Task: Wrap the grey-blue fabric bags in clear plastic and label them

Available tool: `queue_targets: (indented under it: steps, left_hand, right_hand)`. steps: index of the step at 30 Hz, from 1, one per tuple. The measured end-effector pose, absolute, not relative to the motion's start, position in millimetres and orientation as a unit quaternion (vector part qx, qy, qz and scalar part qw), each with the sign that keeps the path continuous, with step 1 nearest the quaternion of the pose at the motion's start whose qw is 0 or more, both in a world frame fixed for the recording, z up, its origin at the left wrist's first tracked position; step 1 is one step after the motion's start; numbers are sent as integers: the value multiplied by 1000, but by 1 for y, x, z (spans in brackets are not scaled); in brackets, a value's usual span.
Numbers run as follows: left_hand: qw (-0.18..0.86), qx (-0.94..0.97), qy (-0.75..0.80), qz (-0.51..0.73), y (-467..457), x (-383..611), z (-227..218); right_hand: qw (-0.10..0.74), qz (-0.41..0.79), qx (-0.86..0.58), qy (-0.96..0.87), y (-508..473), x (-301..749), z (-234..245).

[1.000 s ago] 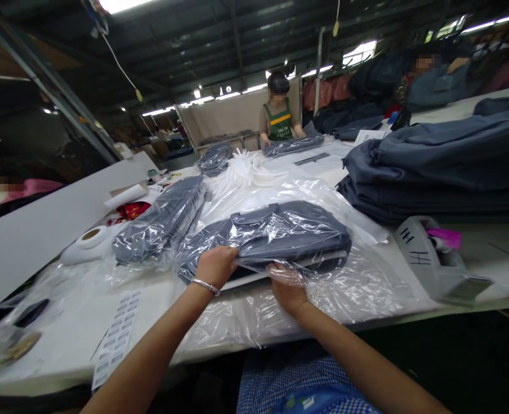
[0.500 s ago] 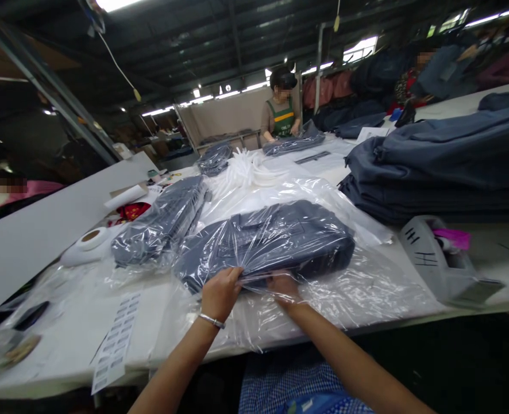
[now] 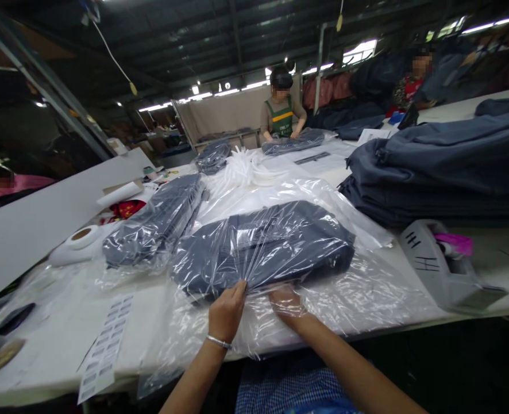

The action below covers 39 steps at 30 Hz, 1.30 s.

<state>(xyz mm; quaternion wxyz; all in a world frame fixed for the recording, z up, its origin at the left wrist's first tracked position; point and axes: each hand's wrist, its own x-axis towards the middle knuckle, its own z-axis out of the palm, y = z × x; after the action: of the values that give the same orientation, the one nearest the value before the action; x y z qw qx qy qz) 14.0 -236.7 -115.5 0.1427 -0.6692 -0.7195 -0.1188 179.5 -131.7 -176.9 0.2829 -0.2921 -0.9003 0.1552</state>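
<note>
A folded dark blue garment (image 3: 297, 244) lies inside a clear plastic bag (image 3: 362, 293) on the table in front of me. My left hand (image 3: 227, 310), with a bangle at the wrist, is closed in a pinch on the bag's film at the garment's near edge. Creases in the film fan out from those fingertips. Just to its right, my right hand (image 3: 286, 303) reaches under the film, inside the bag, against the garment's near side. Its fingertips are hidden by the garment and the glare.
Another bagged garment (image 3: 151, 224) lies to the left, by a white roll (image 3: 84, 237) and a label sheet (image 3: 107, 345). At the right are a garment stack (image 3: 444, 167) and a grey holder (image 3: 427, 259). White strips (image 3: 246, 167) lie behind; a co-worker (image 3: 282, 112) handles a bagged garment.
Both hands have come slightly toward me, the left one drawing the film down and right. More of the right hand now shows through the film. The garment has stayed almost in place.
</note>
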Motion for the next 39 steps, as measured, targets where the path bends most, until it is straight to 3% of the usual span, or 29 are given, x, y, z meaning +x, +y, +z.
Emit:
queue_targets:
  steps: [4,7,9,12,15,19,27,33,36,39]
  left_hand:
    - [145,-677,-712,-118,-242,16,-137]
    - [154,-675,-715,-92,-244,21,-142]
    - [156,-667,-726,-62,-246,27,-142]
    - [145,-643,-752,4,-247,36,-138]
    - [124,-634,-762,40,-250,43,-131]
    - [94,-676,-731,-2,-262,43,-119]
    - [178,-692,-698,-47,-329,4,-113]
    - [-54,-732,-671,-102,-340,9,-60]
    - [31,-686,-704,-182,-301,-1,-26]
    - [137,-680,-701,-164,-252,-27,-30]
  right_hand:
    - [237,158,-297,-912,-167,214,-144]
    - [210,232,-217,-925,-188,233,-102]
    - [263,245,-188,-914,-180,235,-75]
    - [351,126,-234,-898,-131,227,-58]
    - [290,5,-304,-907,-74,223,-79]
    - [206,-30,-348,-914,-44,228,-124]
    - [217,-36,-340,-914,-46,231,-137]
    - [222,-36,-333,-916,-44,231,-140]
    - [217,-40,-336,-916,-45,229,-139]
    - [200,-42,-333,-921,-44,233,-135]
